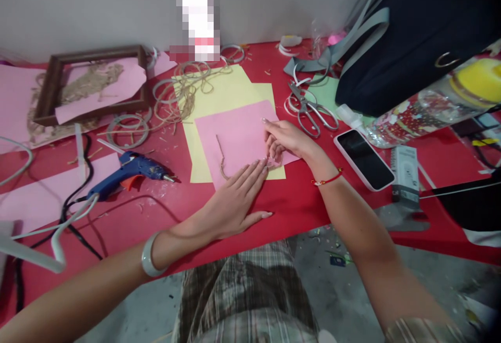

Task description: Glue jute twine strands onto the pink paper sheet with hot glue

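A pink sheet of paper (240,123) lies over yellow sheets (191,150) in front of me. A short piece of brown twine (220,150) curves down the pink sheet and passes out of sight under my left hand (230,202). That hand lies flat, its fingers stretched across the lower part of the sheet and its thumb apart on the red table. My right hand (285,139) rests at the sheet's right side with its fingers curled in, the fingertips close to the left ones. Whatever they may hold is hidden. A bit of twine shows just below them.
At left are a blue glue gun (136,170) with its cables and a wooden frame (94,116). Loose twine (176,97) lies behind the paper. To the right are scissors (307,108), a phone (366,159), a small box (406,170), a glittery bottle (430,103) and a dark bag (407,35).
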Demonstrator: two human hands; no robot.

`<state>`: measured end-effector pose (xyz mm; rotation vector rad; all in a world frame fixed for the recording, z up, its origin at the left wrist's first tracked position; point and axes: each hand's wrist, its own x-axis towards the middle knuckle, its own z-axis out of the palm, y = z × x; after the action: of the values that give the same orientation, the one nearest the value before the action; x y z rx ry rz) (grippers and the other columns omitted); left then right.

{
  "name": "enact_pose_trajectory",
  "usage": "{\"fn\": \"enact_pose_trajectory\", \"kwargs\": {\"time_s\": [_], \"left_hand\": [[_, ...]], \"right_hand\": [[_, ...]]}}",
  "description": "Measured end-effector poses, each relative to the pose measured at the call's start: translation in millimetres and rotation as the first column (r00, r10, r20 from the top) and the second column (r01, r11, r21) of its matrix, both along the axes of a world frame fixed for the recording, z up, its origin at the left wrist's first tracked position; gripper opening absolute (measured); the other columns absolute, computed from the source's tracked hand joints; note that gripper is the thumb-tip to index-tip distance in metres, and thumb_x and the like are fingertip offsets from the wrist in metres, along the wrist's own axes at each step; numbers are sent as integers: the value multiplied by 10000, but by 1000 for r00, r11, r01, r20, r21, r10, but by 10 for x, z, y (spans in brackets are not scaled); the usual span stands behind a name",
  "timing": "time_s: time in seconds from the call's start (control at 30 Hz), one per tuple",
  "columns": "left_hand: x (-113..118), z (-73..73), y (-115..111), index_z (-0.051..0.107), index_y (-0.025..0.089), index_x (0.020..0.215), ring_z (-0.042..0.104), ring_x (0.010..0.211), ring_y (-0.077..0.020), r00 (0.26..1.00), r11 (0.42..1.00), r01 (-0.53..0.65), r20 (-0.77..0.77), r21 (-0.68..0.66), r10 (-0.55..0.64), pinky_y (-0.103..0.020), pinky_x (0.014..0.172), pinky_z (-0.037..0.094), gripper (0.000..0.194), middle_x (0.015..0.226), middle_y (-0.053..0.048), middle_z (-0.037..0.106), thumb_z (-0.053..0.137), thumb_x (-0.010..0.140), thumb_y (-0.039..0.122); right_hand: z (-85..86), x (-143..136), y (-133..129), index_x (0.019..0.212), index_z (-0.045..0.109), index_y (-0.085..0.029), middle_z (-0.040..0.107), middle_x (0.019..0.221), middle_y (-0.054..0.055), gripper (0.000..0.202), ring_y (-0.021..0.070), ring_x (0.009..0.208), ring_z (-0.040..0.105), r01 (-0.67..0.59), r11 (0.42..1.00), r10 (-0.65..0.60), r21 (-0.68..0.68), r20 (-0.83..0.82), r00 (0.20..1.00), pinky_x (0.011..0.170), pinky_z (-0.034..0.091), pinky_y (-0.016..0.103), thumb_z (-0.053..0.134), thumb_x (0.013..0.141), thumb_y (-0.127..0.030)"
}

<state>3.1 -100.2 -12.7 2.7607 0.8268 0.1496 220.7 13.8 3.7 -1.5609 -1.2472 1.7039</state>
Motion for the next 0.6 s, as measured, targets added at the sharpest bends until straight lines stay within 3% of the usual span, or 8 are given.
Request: {"fn": "enact_pose_trajectory", "kwargs": {"time_s": [0.27, 0.33, 0.4, 0.43, 0.5, 0.53, 0.6], "left_hand": [[-165, 9, -81, 228, -16, 1712, 104, 1704, -312, 999, 999, -34, 4, 2, 34, -443, 1396, 140, 868, 1799, -230, 154, 301, 1142, 635], [-166, 20, -75, 210, -5, 1721, 104, 1705, -305, 999, 999, -33, 6, -5, 33, -445, 1396, 144, 860, 1804, -217, 152, 313, 1144, 624], [-166, 31, -64, 196, 28, 1735, 104, 1707, -288, 1000, 1000, -21, 13, -9, 21, -447, 1398, 138, 821, 1808, -186, 169, 312, 1153, 596], [-167, 34, -58, 200, 46, 1739, 105, 1707, -283, 1000, 1000, -10, 18, -10, 10, -452, 1399, 130, 798, 1810, -169, 179, 306, 1158, 583], [-171, 34, -48, 237, 74, 1738, 105, 1707, -288, 1000, 1000, 12, 21, -11, -11, -472, 1400, 121, 766, 1810, -145, 191, 297, 1162, 575], [-172, 33, -45, 262, 83, 1733, 104, 1706, -297, 1000, 1000, 16, 20, -13, -16, -487, 1400, 123, 765, 1809, -140, 190, 299, 1158, 586], [-172, 37, -40, 290, 91, 1727, 102, 1705, -312, 1000, 1000, 13, 11, -28, -13, -516, 1397, 133, 784, 1807, -138, 182, 309, 1147, 618]], "right_hand": [[43, 113, -15, 761, 569, -229, 674, 553, 47, 526, 141, 392, 572, -62, 997, 64, 38, -48, 997, 368, 441, 231, 612, 1017, -686], [37, 218, -5, 781, 579, -227, 688, 633, 35, 513, 121, 436, 568, 19, 985, -11, 174, -42, 999, 419, 458, 229, 639, 1001, -686], [-12, 310, 9, 793, 574, -232, 696, 735, 42, 466, 144, 572, 637, 139, 909, -186, 392, 84, 979, 564, 547, 261, 648, 1011, -636], [-55, 338, 13, 793, 571, -232, 699, 791, 61, 426, 181, 691, 688, 157, 852, -287, 499, 195, 938, 685, 595, 308, 668, 1010, -585], [-165, 344, 14, 815, 588, -219, 707, 933, 132, 332, 297, 981, 726, 71, 772, -426, 631, 432, 795, 942, 596, 457, 734, 974, -470], [-222, 325, 10, 840, 606, -204, 702, 1013, 174, 297, 358, 1107, 702, 1, 758, -447, 652, 519, 729, 1035, 554, 533, 764, 946, -432], [-311, 262, -2, 902, 635, -173, 677, 1125, 234, 288, 440, 1245, 636, -118, 744, -428, 657, 605, 671, 1119, 479, 622, 801, 904, -409]]}}
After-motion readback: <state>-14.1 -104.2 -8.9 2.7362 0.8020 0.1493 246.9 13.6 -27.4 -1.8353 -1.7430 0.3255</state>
